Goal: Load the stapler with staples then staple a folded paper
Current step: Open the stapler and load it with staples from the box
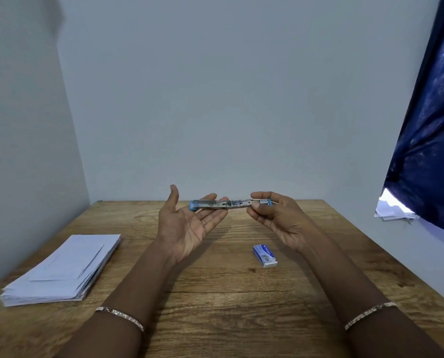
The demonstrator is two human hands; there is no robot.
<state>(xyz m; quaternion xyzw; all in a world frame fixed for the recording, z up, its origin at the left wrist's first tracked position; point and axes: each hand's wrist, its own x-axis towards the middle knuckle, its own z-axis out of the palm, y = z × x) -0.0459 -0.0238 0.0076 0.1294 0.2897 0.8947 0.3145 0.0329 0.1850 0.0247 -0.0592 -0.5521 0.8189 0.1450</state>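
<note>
A blue and metal stapler [223, 204] is held flat in the air above the wooden table [215, 293], unfolded so its metal inside faces up. My right hand [275, 218] pinches its right end between thumb and fingers. My left hand [187, 223] lies palm up with straight fingers under the stapler's left end. A small blue and white staple box [265, 255] lies on the table below my right hand. A stack of white paper [63, 272] sits at the table's left side.
Grey walls close the table in at the back and the left. A dark blue curtain [430, 125] hangs at the right, with some loose white papers [394, 211] below its edge.
</note>
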